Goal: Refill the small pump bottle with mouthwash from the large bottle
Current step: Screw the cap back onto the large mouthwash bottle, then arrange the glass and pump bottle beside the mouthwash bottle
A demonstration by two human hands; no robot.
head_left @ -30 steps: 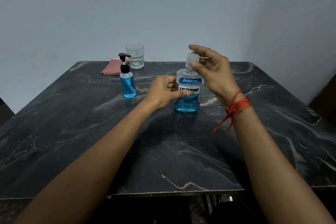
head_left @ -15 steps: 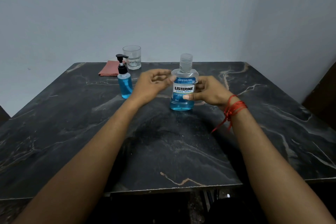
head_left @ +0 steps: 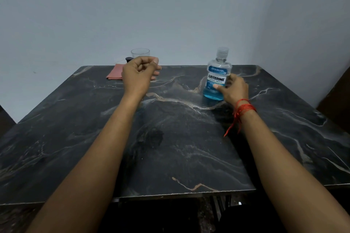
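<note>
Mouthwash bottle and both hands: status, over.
Right hand gripping capped mouthwash bottle, upright on table. Left hand curled, empty, hiding pump bottle. Nothing poured.

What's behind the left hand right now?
Behind the left hand a clear glass, a pink cloth and the pump bottle's black pump head show; the bottle's body is hidden.

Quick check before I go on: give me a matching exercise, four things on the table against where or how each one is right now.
Things:
1. large bottle
2. glass
3. cloth
4. pump bottle

States:
A. almost wholly hidden behind the left hand, only its black top showing
B. lying flat at the table's far left
C. upright, cap on, held by the right hand
D. clear, standing at the far edge

Pairs: 1-C, 2-D, 3-B, 4-A
</note>
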